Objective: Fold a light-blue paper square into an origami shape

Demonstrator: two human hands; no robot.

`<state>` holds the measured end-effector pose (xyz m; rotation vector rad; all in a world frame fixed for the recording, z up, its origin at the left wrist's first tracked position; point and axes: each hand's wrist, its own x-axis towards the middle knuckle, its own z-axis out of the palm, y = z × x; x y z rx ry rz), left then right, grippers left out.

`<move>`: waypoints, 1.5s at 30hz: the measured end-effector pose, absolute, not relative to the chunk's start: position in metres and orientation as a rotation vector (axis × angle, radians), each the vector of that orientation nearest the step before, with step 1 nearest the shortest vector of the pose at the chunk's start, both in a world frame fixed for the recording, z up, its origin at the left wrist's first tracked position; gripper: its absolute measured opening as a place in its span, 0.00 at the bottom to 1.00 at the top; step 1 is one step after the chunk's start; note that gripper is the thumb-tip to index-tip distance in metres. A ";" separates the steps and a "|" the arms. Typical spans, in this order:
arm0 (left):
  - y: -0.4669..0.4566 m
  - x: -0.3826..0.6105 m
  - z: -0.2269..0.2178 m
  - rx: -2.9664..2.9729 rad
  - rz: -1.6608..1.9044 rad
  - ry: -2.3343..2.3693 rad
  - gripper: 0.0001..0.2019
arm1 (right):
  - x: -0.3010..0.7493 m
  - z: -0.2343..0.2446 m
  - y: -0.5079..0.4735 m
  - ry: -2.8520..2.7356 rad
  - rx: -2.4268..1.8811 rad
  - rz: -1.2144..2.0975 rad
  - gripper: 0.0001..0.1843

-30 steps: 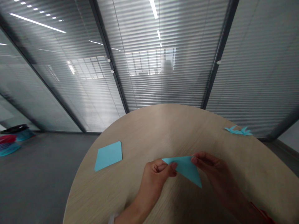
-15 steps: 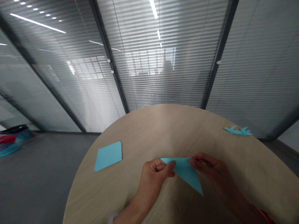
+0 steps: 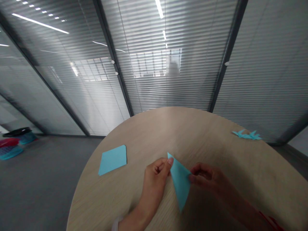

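The head view shows two bare hands at work over a round wood-grain table (image 3: 173, 125), with a folded light-blue paper triangle (image 3: 180, 183) between them. The triangle is above the near part of the tabletop, its narrow upper tip pointing away from the person and a long point reaching down toward them; whether that lower point touches the wood cannot be told. The left hand (image 3: 154, 175) pinches the paper near the upper tip, thumb lying on the visible face and curled fingers behind it. The right hand (image 3: 209, 179) pinches the corner on the right side between thumb and bent fingers, in partial shadow. A pale cuff (image 3: 115, 224) circles the left wrist, and a bit of red (image 3: 268, 218) shows at the right forearm.

To the left, well apart from the hands, flat light-blue paper (image 3: 112, 160) lies near the table's edge; one sheet or several, the view does not settle. Near the far right edge sit small light-blue folded paper figures (image 3: 247, 135) with pointed tips, close together. Beyond the table stand glass panels with horizontal blinds (image 3: 168, 93) and dark frames (image 3: 113, 54). On the grey floor (image 3: 45, 179) at far left, a red-and-blue basket (image 3: 10, 148) stands beside a black-rimmed blue bin (image 3: 24, 136).
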<state>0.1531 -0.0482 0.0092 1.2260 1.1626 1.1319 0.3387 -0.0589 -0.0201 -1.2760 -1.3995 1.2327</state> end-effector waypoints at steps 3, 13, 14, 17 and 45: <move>-0.048 0.151 0.003 1.347 1.146 1.252 0.22 | 0.336 -0.019 -0.061 -1.424 -1.280 1.257 0.10; -0.044 0.152 0.005 1.362 0.936 1.112 0.25 | 0.337 -0.019 -0.062 -1.266 -1.262 1.256 0.08; -0.044 0.153 0.005 1.378 0.906 1.110 0.25 | 0.337 -0.019 -0.061 -1.253 -1.259 1.257 0.09; -0.045 0.152 0.004 1.437 0.886 1.150 0.25 | 0.337 -0.016 -0.061 -1.261 -1.274 1.263 0.09; -0.047 0.150 0.006 1.208 0.622 1.011 0.24 | 0.341 -0.009 -0.062 -1.148 -1.288 1.243 0.13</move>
